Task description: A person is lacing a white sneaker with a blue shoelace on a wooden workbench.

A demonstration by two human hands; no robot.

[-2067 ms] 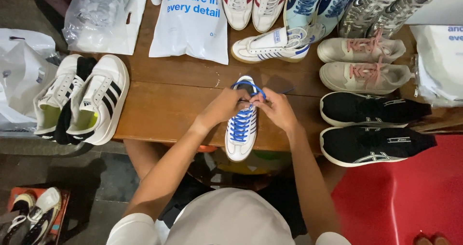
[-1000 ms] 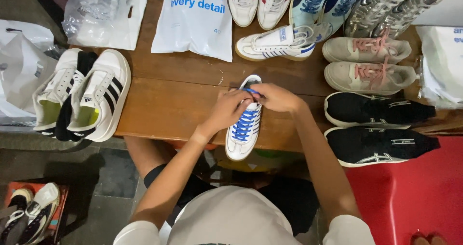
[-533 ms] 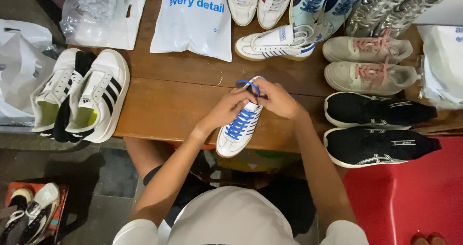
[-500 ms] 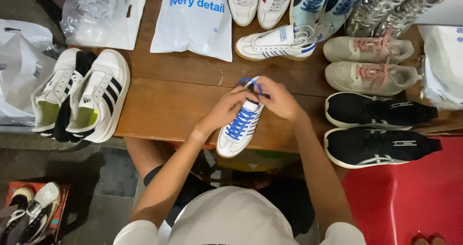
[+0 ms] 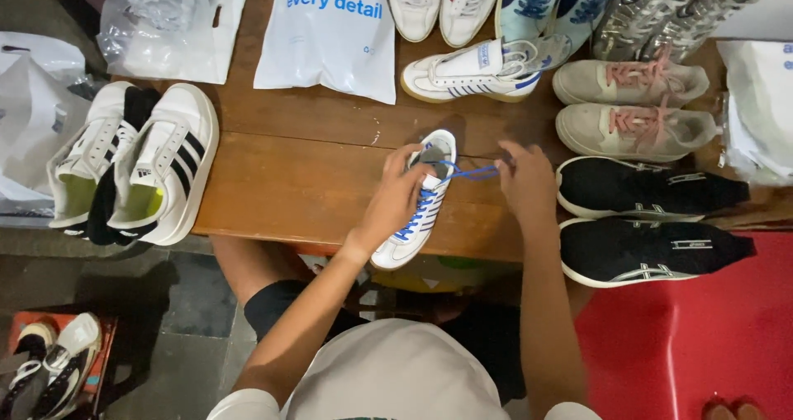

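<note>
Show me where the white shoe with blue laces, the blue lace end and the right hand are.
white shoe with blue laces [image 5: 406, 240]: head view, on its toe part.
blue lace end [image 5: 475, 172]: head view, on the pulled strand.
right hand [image 5: 526, 180]: head view, on its back.

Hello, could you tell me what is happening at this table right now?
A person seated at a wooden table is lacing a white sneaker with blue stripes. The left hand steadies the shoe near its tongue, while the right hand pulls a blue lace out to the side. Other shoes lie around: a black pair to the right and a white pair with black stripes at the left edge.
</note>
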